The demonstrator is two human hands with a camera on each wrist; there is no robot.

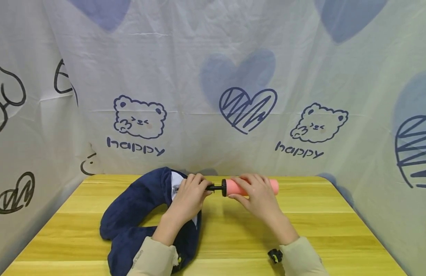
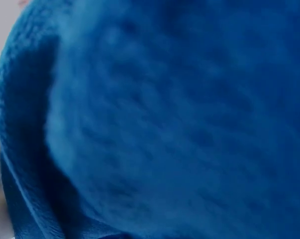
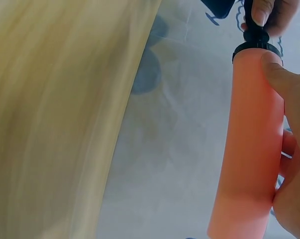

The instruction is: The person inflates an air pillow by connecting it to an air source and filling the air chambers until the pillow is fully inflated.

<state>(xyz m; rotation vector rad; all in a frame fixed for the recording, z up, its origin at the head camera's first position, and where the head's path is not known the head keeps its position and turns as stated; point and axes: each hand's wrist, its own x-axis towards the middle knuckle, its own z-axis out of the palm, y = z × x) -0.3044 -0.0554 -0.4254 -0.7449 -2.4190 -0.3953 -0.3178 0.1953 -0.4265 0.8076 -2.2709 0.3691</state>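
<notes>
A navy plush U-shaped neck pillow [image 1: 133,203] lies at the left of the table, its white lining [image 1: 176,180] showing at an opening. Beside that opening, my left hand [image 1: 190,195] grips the black nozzle end of a pink hand pump [image 1: 274,186]. My right hand [image 1: 259,197] wraps round the pink barrel, which points to the right. In the right wrist view the thumb lies along the barrel [image 3: 247,149], just below its black cap [image 3: 256,47]. Blue plush of the pillow [image 2: 189,119] fills most of the left wrist view; the left hand's fingertips are hidden there.
The wooden table [image 1: 330,222] reaches back to a pale printed curtain [image 1: 192,88] with hearts and bears. More curtain hangs along both sides. A small black device [image 1: 275,256] sits at the right sleeve cuff [image 1: 302,257].
</notes>
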